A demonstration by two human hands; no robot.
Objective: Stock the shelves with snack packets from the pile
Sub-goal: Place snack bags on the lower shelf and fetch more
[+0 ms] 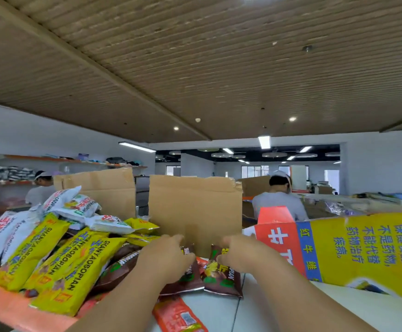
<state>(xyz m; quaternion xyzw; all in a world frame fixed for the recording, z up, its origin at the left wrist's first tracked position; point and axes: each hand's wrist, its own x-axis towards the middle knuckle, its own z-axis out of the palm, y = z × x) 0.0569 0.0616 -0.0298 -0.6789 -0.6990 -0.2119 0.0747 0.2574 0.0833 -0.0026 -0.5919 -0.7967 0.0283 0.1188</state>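
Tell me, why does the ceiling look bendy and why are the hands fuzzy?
Head view: the wide lens bows the ceiling and walls; head view: the left hand and right hand on the brown packets look smeared by motion; head view: the strip light glares white, while the yellow packets have readable print.
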